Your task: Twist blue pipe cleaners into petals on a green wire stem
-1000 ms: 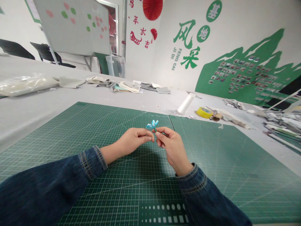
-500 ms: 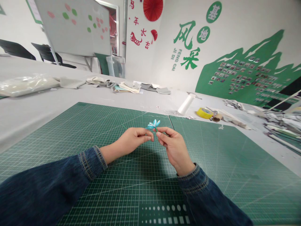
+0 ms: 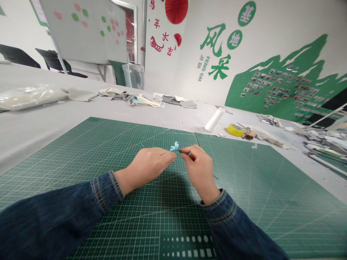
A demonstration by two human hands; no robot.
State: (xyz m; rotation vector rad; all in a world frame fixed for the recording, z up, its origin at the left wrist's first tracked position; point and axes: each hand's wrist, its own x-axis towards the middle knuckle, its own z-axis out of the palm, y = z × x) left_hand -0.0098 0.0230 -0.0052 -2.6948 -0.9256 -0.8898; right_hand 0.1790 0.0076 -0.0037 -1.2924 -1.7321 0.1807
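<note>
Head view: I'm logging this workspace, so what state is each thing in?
Flower: held by its stem
Right hand: pinching the stem
Left hand: beside the flower; whether touching, cannot tell
Mats: lying flat, side by side
Tape: wound in a roll
Cloth: loosely piled
Sleeves: down to the wrists

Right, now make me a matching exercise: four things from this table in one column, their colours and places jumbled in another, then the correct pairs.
Column one
1. Flower
2. Tape roll
3. Cone
4. Cutting mats

Column two
A. White, just beyond the mats
B. Green with pale lines, beneath the hands
C. Light blue, held up by the right hand
D. Yellow, beside a cardboard tube

Pairs: 1-C, 2-D, 3-A, 4-B
</note>
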